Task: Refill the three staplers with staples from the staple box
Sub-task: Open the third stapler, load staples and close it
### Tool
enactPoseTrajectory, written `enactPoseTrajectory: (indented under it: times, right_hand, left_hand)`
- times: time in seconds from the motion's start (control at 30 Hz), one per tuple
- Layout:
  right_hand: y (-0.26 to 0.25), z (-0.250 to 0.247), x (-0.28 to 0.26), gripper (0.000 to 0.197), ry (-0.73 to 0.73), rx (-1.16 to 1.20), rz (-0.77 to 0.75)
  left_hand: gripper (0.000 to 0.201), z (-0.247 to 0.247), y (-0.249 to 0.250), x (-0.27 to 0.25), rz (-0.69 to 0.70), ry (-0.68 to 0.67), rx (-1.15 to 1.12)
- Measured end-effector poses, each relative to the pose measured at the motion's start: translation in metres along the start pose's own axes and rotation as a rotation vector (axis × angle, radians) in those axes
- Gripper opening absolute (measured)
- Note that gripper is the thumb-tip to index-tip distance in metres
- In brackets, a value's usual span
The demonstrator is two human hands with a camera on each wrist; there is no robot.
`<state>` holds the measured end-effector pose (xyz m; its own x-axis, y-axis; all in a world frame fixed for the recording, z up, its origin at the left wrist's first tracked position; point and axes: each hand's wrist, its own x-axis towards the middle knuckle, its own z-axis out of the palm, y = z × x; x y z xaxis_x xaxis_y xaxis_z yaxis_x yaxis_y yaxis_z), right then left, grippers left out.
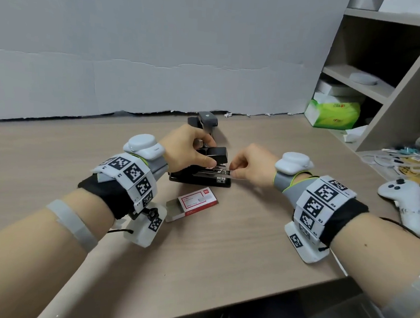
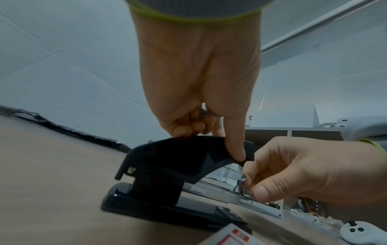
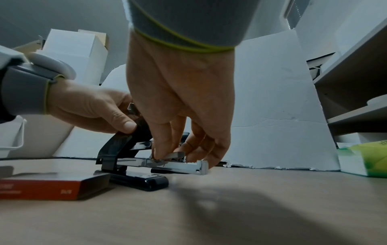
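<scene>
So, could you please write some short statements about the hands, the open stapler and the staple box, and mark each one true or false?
1. The left hand holds the lid of the black stapler raised. True.
2. The right hand rests open on the desk, holding nothing. False: its fingers pinch a strip of staples at the stapler's metal channel.
3. The staple box lies on the desk nearer to the person than the black stapler. True.
4. The staple box is fully closed. False: its inner tray is slid partly out on the left side.
5. Another stapler stands behind the black one, near the wall. True.
</scene>
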<state>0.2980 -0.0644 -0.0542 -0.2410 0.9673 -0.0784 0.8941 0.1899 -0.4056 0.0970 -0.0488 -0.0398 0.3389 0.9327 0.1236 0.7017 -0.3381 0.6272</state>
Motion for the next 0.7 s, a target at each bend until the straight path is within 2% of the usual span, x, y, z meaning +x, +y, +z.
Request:
enactPoseTrajectory:
  times: [0.7]
  right_hand:
    - [0.0031, 0.0002, 0.0052, 0.011, 0.001, 0.006, -0.007]
  left_hand:
    - [0.036, 0.0007, -0.0059, 0.0021, 0.027, -0.015, 0.004]
